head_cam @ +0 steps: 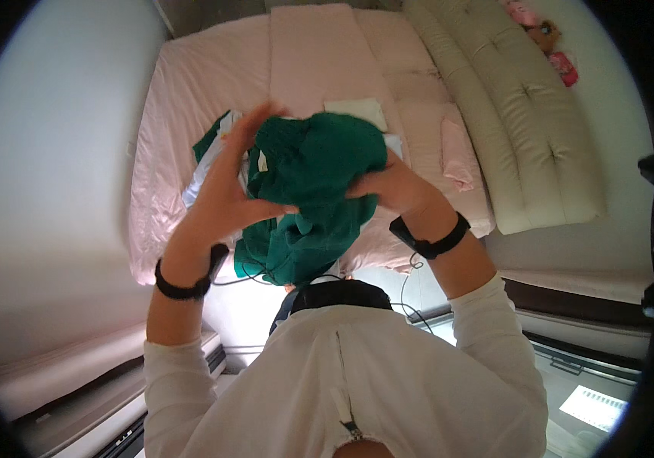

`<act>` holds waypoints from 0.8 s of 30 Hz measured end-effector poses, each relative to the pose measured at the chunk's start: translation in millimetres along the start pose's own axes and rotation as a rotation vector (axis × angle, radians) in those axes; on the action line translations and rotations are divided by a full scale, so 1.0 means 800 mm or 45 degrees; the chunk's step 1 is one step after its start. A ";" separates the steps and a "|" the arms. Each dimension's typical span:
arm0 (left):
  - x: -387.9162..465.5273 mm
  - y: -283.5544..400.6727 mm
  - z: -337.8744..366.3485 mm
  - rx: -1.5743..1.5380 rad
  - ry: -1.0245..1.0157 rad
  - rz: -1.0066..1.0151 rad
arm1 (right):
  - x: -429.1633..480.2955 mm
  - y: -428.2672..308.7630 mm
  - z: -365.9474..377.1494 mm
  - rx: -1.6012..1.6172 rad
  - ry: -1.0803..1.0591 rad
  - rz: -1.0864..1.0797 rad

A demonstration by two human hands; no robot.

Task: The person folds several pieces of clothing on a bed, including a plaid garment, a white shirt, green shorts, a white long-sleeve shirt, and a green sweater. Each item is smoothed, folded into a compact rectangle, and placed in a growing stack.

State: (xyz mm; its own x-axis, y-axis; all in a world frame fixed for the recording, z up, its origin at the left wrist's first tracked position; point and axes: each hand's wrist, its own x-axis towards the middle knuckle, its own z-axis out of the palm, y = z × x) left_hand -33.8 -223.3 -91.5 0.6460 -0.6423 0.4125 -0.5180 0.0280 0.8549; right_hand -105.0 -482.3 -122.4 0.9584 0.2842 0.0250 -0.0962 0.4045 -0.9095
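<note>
A bunched dark green garment (321,154) hangs in front of me over the near part of the bed, with a small pale tag on its left side. My left hand (226,177) spans its left side, fingers spread and blurred at the top edge and thumb across the front. On the right, my right hand (398,180) grips the cloth, the thumb over it and the other fingers partly hidden. Beneath and left of the garment lie white cloth (201,174) and another piece of green cloth (207,143). Black bands circle both wrists.
The bed (212,74) has a pink cover. A folded cream cloth (355,107) lies beyond the garment, and a folded pink cloth (455,151) to the right. A beige tufted headboard (527,126) borders the bed. Thin black cables (410,292) hang near my waist.
</note>
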 end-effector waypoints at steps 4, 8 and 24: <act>0.065 0.051 0.014 -0.155 -0.476 -0.129 | -0.011 -0.086 -0.024 -0.179 0.035 -0.358; 0.090 0.083 0.048 -0.154 -0.329 -0.173 | -0.038 -0.124 -0.045 -0.635 0.047 -0.481; -0.058 0.110 0.149 0.812 -0.460 0.660 | -0.119 0.027 0.034 1.162 -0.062 -0.401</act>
State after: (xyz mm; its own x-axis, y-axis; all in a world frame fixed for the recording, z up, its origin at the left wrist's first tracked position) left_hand -175.7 -282.2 -72.9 0.0843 -0.8724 0.4815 -0.9781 0.0197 0.2070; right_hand -205.2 -477.0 -133.6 0.9658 0.0747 0.2485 -0.0280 0.9821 -0.1863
